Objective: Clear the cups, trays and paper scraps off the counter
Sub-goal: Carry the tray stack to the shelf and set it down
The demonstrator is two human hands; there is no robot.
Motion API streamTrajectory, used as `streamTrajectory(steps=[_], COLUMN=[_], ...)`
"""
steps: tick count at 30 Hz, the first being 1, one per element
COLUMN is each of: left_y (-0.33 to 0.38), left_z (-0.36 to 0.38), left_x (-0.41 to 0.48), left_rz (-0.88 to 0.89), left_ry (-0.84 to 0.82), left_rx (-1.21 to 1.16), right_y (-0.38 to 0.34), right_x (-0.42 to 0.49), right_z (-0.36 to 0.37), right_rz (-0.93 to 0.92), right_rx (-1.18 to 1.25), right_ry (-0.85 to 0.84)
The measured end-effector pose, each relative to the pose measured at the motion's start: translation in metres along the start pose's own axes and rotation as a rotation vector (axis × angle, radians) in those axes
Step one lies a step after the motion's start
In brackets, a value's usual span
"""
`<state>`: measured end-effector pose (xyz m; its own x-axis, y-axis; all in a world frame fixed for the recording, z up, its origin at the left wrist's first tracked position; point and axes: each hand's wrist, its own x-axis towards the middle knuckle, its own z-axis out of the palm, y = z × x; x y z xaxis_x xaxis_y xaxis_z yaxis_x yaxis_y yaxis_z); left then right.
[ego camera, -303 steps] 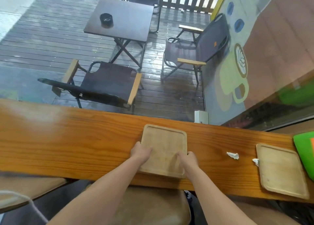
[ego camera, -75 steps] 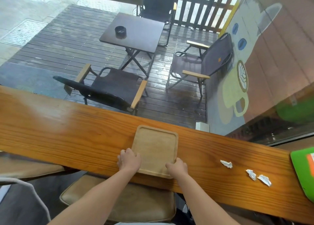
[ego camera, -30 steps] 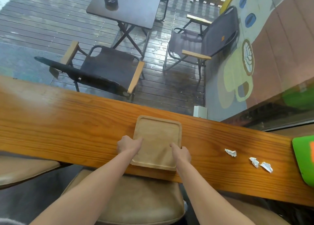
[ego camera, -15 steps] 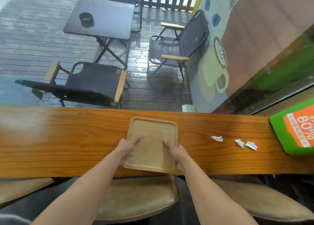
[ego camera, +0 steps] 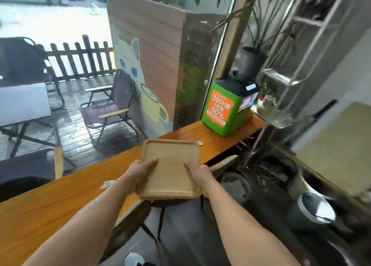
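Note:
I hold a square wooden tray in the air, above the front edge of the long wooden counter. My left hand grips its left edge and my right hand grips its right edge, thumbs on top. The tray looks like a stack, with a second edge showing underneath. One white paper scrap lies on the counter just beyond the tray's far right corner. Another white scrap lies on the counter beside my left forearm.
A green box with an orange label stands at the counter's far right end, with a potted plant and metal shelving behind it. Stools stand under the counter. A round lidded bin sits on the floor, right.
The tray has been lifted off the counter and is held in both hands. My view has swung to the right, bringing the green box, shelving and bin into sight.

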<state>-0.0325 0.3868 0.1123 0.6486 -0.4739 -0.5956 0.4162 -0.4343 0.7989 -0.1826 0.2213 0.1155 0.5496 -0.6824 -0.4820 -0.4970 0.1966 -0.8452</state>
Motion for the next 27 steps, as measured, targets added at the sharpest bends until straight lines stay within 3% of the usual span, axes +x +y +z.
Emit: streamTrajectory(steps=[11,19,27], left_y=[0.0,0.005,0.035], left_z=[0.241,0.344,0.407], left_x=[-0.092,-0.123,-0.086], left_rz=[0.01,0.038,0.069], left_ry=[-0.478,-0.635,-0.682], left_rx=[0.342,0.453,0.472], right_y=[0.104,0.138,0.123], right_x=[-0.141,-0.184,-0.144], right_z=[-0.225,-0.298,-0.346], right_rz=[0.202,0.259,0.281], right_rx=[0.211,0.363,0.41], right_ry=[0.502,0.62,0.665])
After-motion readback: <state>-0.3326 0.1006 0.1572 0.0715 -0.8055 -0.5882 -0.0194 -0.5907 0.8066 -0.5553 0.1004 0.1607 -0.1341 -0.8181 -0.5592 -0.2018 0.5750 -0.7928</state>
